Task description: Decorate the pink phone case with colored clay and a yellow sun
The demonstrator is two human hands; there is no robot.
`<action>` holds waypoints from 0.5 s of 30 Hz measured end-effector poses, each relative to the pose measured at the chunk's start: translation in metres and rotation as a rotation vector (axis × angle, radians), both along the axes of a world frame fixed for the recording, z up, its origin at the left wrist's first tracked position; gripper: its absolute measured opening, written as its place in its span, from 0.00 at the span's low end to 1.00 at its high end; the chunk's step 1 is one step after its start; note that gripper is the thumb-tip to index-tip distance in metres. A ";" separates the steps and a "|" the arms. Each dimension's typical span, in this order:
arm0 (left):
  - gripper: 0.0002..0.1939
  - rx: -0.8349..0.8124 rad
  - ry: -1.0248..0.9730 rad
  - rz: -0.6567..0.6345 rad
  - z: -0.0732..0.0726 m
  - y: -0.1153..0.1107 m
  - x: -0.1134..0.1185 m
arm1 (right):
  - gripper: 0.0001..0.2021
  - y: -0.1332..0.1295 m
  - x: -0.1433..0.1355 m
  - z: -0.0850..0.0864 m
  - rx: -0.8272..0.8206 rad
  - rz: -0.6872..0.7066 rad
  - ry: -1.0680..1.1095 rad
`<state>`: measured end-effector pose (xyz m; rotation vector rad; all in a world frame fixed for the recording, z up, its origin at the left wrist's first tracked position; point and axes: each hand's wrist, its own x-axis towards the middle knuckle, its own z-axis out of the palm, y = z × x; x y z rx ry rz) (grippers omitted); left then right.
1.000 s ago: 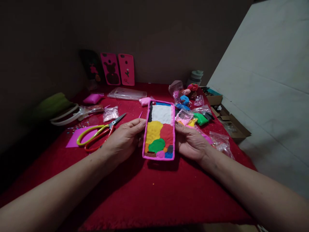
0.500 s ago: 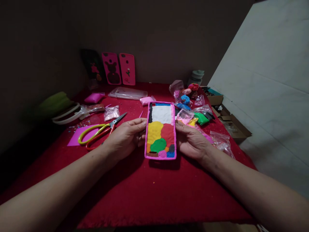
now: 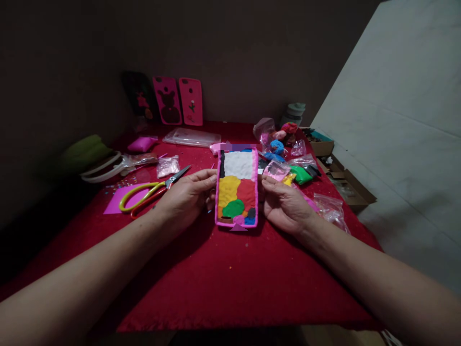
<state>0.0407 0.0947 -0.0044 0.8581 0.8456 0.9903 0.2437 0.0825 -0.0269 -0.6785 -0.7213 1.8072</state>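
Observation:
A phone case (image 3: 236, 190) with a pink rim, covered in clay patches of white, yellow, red, green, blue and other colours, is held up over the red cloth. My left hand (image 3: 192, 194) pinches its left edge between thumb and fingers. At the opposite edge, my right hand (image 3: 283, 204) grips the case the same way, thumb on top. Scissors (image 3: 154, 190) with yellow and red handles lie beside my left hand, partly over a pink sheet (image 3: 115, 202). A blurred patch covers the case's top edge.
Three decorated cases, one a pink case (image 3: 191, 102), lean on the back wall. A clear case (image 3: 192, 137) lies before them. Clay bags, including a green one (image 3: 301, 175), crowd the right side. A bottle (image 3: 293, 114) and cardboard boxes (image 3: 351, 185) stand beyond. Green cloth (image 3: 84, 151) lies left.
The held case has shifted slightly up and left in view, and its top looks tilted a little differently. Both hands keep their grip.

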 end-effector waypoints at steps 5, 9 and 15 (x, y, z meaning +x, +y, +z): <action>0.04 -0.004 -0.004 0.016 0.002 0.000 0.001 | 0.08 0.000 0.001 -0.002 -0.012 0.000 0.035; 0.04 0.003 -0.009 0.016 0.002 0.000 -0.001 | 0.08 -0.001 -0.001 0.002 -0.031 -0.003 0.021; 0.06 0.021 -0.074 -0.024 0.001 -0.001 -0.001 | 0.03 -0.007 -0.005 0.008 -0.033 -0.042 -0.042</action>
